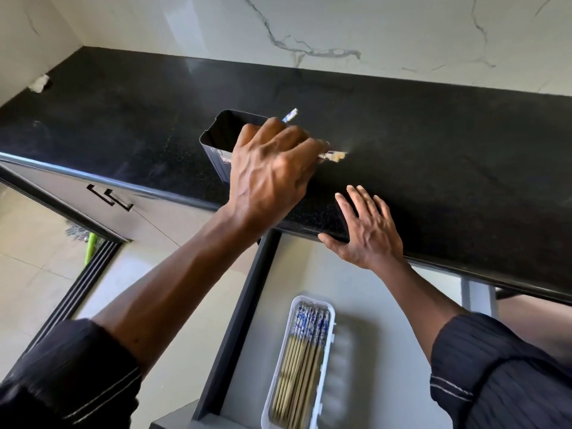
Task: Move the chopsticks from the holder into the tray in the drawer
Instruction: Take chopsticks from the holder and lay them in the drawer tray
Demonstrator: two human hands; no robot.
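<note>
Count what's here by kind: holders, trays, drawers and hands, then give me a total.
Holder: 1
Tray: 1
Drawer: 1
Hands: 2, left hand and right hand
Total: 5
Chopsticks: bunched in the tray, some held by the left hand, too packed to count.

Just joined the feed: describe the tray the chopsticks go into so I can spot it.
Below the front edge of the black countertop, a grey drawer stands open. On its floor lies the tray, long, white plastic, round-cornered. It is the only white thing in the drawer, and chopsticks with blue-and-white patterned tops already lie lengthwise in it.
</note>
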